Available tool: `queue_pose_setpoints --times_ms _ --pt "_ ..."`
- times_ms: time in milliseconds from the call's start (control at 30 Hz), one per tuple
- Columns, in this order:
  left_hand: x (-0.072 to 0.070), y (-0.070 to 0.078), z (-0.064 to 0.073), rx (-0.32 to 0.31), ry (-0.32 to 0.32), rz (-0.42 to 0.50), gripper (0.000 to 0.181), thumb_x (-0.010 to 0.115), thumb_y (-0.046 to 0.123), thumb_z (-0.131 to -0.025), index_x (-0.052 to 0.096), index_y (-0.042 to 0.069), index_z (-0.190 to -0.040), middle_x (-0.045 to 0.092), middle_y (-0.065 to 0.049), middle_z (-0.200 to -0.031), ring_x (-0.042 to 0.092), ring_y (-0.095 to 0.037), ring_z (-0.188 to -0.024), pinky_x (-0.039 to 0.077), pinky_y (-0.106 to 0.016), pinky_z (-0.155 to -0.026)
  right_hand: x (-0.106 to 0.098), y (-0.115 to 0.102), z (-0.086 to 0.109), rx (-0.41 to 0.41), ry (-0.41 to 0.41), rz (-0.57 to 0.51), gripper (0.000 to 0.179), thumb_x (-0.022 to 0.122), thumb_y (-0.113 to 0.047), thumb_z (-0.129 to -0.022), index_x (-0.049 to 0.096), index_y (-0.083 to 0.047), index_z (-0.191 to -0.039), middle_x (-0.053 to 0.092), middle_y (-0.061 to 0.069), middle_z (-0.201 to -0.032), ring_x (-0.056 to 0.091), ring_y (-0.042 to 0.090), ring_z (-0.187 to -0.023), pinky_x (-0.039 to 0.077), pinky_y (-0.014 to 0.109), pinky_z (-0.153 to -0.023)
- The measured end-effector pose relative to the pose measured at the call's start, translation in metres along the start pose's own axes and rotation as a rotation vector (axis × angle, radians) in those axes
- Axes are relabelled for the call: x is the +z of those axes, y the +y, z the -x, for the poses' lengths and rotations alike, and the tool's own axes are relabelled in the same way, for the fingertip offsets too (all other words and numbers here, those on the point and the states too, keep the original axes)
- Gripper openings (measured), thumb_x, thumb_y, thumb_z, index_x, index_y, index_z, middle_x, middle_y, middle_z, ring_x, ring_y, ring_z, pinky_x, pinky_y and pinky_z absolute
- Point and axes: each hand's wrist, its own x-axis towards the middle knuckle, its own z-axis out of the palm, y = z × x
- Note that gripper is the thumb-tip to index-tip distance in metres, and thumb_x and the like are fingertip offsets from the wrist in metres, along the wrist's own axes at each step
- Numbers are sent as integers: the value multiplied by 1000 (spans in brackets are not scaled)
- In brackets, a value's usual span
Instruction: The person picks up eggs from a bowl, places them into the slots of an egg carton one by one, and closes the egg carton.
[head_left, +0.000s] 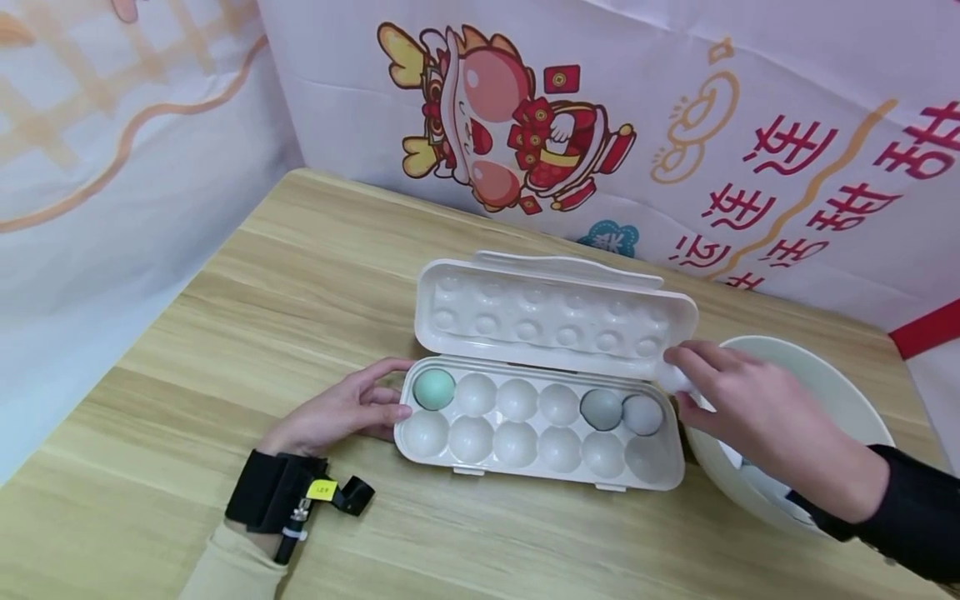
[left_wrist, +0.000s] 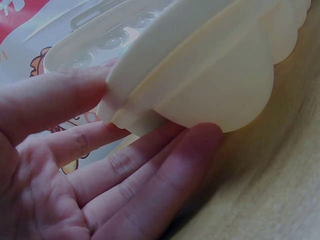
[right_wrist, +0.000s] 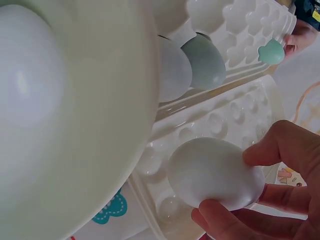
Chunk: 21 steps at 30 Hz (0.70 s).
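Along the near side, a left hand [head_left: 360, 408] holds the left end of a long, off-white plastic egg box [head_left: 536, 472], thumb and fingers bent around it. Over by the right end, a right hand [head_left: 757, 408] pinches a smooth, whitish egg [right_wrist: 212, 170] between thumb and fingers, near a round cream bowl [head_left: 836, 392]. Egg transfer between bowl and box seems the step in hand; setting this one in an empty cup [head_left: 516, 402] would call for alignment and gentle release. Behind lies the box's opened, dimpled lid [head_left: 551, 315].
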Motion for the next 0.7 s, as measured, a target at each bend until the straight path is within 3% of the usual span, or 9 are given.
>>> queue_pose_setpoints --times_ms 300,567,700 --pt "0 1 0 -5 3 12 61 58 7 -89 24 4 -140 56 -34 -114 62 -32 -95 56 -44 -79 10 -5 -10 -67 47 -23 45 77 -9 -63 59 -2 -104 65 16 -94 58 20 -62 53 36 -47" --pt "0 2 0 -22 8 6 62 58 8 -89 24 5 -140 57 -32 -114 62 -32 -95 56 -44 -79 12 -14 -19 -60 -61 -69 48 79 -16 -67 58 -5 -110 65 15 -102 62 23 -71 58 36 -55" --pt "0 2 -1 -21 4 5 62 58 8 -89 24 5 -141 58 -31 -113 62 -31 -95 56 -44 -79 15 -18 -24 -87 -64 -85 47 78 -15 -68 58 -5 -110 66 15 -103 63 25 -78 59 38 -60"
